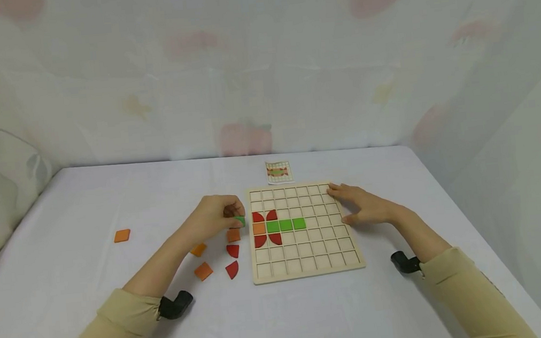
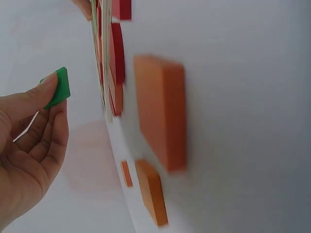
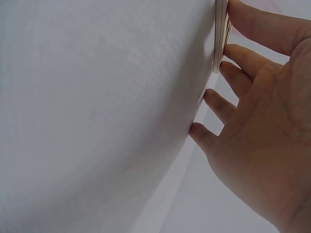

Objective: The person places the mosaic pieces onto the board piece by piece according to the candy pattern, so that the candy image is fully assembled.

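A pale wooden grid board (image 1: 315, 266) lies on the white table. In its left columns sit red quarter-circle pieces (image 1: 260, 241), one orange square (image 1: 259, 228) and a row of green squares (image 1: 286, 225). My left hand (image 1: 213, 212) is just left of the board and pinches a green square tile (image 2: 61, 88) between thumb and fingers, raised off the table in the left wrist view. On the board's right edge, my right hand (image 1: 362, 204) rests with spread fingers; its fingertips touch the board's side (image 3: 219, 39) and the table in the right wrist view.
Loose orange squares (image 1: 204, 271) and red quarter-circles (image 1: 232, 270) lie left of the board, below the left hand. Another orange square (image 1: 122, 235) lies farther left. Behind the board is a small printed pattern card (image 1: 279, 172). White patterned cloth (image 1: 292, 81) hangs at the back.
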Demonstrator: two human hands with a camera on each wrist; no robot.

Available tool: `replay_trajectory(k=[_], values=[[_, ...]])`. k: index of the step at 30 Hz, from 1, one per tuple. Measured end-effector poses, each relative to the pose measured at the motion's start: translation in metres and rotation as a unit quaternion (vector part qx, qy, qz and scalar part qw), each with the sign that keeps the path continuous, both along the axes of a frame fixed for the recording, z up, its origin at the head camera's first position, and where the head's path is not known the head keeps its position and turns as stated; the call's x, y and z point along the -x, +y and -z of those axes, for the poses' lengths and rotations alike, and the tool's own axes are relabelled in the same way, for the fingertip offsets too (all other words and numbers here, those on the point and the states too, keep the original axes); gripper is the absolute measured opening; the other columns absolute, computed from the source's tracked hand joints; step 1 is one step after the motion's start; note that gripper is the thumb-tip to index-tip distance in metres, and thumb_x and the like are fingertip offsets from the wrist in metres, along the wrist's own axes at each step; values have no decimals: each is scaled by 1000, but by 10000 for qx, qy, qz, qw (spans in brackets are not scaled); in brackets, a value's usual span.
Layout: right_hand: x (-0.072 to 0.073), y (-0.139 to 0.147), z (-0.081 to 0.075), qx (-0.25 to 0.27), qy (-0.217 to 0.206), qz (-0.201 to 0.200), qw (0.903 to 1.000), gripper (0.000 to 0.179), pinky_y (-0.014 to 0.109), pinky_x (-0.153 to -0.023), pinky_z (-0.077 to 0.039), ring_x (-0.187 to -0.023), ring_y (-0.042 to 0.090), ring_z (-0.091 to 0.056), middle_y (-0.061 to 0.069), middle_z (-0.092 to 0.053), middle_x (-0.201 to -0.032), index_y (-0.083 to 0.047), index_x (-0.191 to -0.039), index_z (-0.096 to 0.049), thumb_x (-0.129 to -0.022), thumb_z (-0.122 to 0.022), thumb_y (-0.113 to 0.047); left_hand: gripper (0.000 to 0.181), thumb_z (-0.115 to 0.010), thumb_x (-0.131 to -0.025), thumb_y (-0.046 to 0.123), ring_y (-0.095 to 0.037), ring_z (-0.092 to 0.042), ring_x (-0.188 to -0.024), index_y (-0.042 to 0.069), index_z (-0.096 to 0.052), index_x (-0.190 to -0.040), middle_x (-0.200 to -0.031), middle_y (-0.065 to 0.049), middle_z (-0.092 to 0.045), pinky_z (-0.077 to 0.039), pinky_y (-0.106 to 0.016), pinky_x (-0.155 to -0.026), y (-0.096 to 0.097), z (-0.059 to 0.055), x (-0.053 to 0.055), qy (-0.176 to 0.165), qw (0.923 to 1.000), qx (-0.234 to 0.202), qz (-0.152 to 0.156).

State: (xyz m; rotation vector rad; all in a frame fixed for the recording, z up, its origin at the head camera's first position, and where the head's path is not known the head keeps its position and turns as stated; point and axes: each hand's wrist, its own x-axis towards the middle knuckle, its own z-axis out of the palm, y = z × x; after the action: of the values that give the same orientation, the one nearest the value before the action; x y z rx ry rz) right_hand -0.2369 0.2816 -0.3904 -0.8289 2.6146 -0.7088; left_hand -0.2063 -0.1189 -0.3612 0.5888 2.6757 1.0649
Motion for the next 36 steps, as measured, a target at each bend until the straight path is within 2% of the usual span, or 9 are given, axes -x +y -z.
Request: replay_trajectory(k=[7,11,18,26,32,34,36], values=[[1,-2,-2,-48,-13,24,10000,80,70,-117,-10,-151,51,-11,20,-19,-164,-1,-153,-31,-88,-68,-29,14,-79,-81,10,-12,-62,-82,15,-69,-88,-86,1,-70,-51,-26,-77,38,3,-1,-129,9990,-412,-90],[0,-2,-3,-23,-37,17,10000,80,71,-117,-9,-150,51,-11,21,-18,-164,-1,-153,-30,-88,-67,-29,13,-80,-80,9,-12,-62,-79,15,-70,-86,-84,1,-70,-49,-24,-74,62,6,-2,-207,9979,-580,-202],[-2,-1,-4,-35,-73,90,9999,80,71,-117,-9,-151,51,-11,21,-19,-164,-1,-153,-30,-87,-66,-28,10,-77,-82,7,-12,-62,-77,12,-71,-89,-86,-2,-70,-48,-21,-70,104,9,-3,-264,9953,-913,-211],[-1,-3,-5,-42,-62,91,9999,78,69,-118,-9,-152,49,-12,19,-20,-164,-2,-154,-30,-88,-65,-26,5,-73,-86,7,-11,-60,-76,9,-74,-90,-87,-4,-73,-46,-19,-65,143,14,4,-93,9970,-743,-181],[2,-5,-7,-33,-132,53,9999,79,67,-119,-9,-153,46,-10,17,-18,-165,-3,-154,-28,-89,-66,-26,2,-74,-86,8,-9,-57,-68,9,-73,-84,-81,-4,-73,-44,-20,-60,155,22,8,191,9980,-475,-371],[2,-5,-7,-58,-120,61,9999,79,68,-119,-9,-153,47,-10,17,-18,-165,-2,-154,-28,-89,-66,-25,5,-75,-86,9,-10,-58,-67,9,-73,-81,-79,-4,-73,-48,-25,-65,157,23,9,291,9980,-417,-381],[2,-5,-6,-84,-103,72,9999,79,68,-119,-9,-153,46,-10,17,-18,-165,-2,-154,-28,-88,-65,-26,7,-74,-86,10,-11,-58,-67,11,-72,-80,-78,-3,-72,-53,-32,-80,157,24,9,379,9979,-358,-376]])
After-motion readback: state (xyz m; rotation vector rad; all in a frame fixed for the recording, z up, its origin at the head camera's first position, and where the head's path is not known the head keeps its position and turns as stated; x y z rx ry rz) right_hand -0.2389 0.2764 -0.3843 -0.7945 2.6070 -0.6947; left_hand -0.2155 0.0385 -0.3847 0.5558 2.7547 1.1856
